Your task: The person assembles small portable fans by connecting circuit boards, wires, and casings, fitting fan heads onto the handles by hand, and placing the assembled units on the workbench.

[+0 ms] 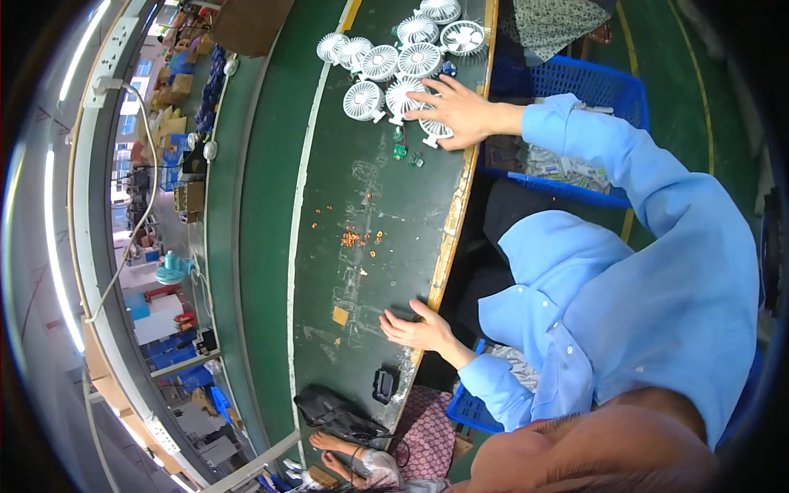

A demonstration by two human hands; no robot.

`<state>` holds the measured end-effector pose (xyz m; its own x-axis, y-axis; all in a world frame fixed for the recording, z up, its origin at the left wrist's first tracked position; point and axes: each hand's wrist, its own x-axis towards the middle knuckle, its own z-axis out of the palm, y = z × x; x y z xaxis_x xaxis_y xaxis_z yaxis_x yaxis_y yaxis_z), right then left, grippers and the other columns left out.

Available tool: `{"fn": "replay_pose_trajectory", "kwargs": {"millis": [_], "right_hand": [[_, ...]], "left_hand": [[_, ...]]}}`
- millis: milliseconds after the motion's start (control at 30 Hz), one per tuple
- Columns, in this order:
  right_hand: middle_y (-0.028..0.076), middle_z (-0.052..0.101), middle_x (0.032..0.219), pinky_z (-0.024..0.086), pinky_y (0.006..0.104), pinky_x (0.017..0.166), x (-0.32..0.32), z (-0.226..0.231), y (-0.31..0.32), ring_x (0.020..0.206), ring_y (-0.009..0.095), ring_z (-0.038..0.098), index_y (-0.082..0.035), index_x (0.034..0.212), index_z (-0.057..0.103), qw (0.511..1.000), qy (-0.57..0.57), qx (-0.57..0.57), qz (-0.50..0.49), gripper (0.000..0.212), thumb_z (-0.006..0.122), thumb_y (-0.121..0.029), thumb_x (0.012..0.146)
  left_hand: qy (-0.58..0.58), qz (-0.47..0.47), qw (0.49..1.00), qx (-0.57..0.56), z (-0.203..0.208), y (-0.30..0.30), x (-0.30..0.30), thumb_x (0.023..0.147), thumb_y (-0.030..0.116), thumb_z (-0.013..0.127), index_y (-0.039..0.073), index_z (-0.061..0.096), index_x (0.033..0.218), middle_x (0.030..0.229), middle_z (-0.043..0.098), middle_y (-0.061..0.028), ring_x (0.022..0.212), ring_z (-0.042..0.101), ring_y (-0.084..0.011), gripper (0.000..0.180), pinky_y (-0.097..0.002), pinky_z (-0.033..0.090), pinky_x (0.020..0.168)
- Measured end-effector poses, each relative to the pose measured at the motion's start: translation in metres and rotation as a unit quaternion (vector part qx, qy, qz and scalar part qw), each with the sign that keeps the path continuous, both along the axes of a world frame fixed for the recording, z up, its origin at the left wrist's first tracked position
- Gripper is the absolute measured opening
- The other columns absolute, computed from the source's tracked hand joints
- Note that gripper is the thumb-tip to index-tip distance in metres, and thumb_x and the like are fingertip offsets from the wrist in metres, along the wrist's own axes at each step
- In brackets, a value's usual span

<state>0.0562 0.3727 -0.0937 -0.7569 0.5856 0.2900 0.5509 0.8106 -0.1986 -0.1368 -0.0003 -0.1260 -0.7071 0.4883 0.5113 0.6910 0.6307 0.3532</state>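
Observation:
My right hand (457, 111) lies flat with spread fingers on a cluster of small white round fans (408, 62) at the far end of the dark green bench (271, 205). Its palm covers one white fan (433, 130) and its fingertips touch another. Just below that hand lie tiny green circuit parts (401, 151). My left hand (417, 329) rests at the bench's near edge, fingers loosely curled and apart, with nothing in it. Both arms wear light blue sleeves.
Small orange bits (355, 238) are scattered mid-bench, with a yellow tag (339, 315) nearer my left hand. A black device (383, 384) and black pouch (333, 409) sit further along. Another person's hand (339, 448) shows there. A blue crate (588, 86) stands beside the bench.

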Motion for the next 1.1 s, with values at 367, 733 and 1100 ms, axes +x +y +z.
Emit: {"fn": "replay_pose_trajectory", "kwargs": {"millis": [367,733,1100], "right_hand": [[0.016,0.029,0.157,0.019,0.0594,0.118,0.014,-0.005,0.059,0.144,0.044,0.025,-0.019,0.153,0.032,0.999,0.019,0.036,0.01,0.087,0.066,-0.045,0.077],[0.013,0.031,0.157,0.013,0.0654,0.116,0.06,-0.017,0.107,0.145,0.041,0.025,-0.023,0.15,0.037,0.995,0.009,0.051,-0.082,0.086,0.062,-0.068,0.08],[0.015,0.037,0.153,0.021,0.0562,0.117,0.059,0.005,0.149,0.141,0.037,0.034,-0.015,0.147,0.04,0.989,0.083,0.122,0.007,0.081,0.069,-0.048,0.079]], "left_hand": [[0.069,0.048,0.993,-0.078,-0.011,0.004,0.0,0.095,0.056,0.051,0.003,0.055,0.131,0.137,0.051,-0.0171,0.127,0.049,-0.0381,0.064,-0.055,0.035,0.107],[0.052,0.048,0.996,-0.058,-0.008,0.008,0.0,0.096,0.057,0.048,0.005,0.058,0.127,0.136,0.054,-0.0159,0.127,0.051,-0.0377,0.062,-0.0566,0.036,0.108],[0.052,0.043,0.995,-0.076,-0.002,0.011,-0.001,0.095,0.052,0.051,0.002,0.061,0.123,0.135,0.055,-0.016,0.123,0.052,-0.0372,0.058,-0.0521,0.039,0.103]]}}
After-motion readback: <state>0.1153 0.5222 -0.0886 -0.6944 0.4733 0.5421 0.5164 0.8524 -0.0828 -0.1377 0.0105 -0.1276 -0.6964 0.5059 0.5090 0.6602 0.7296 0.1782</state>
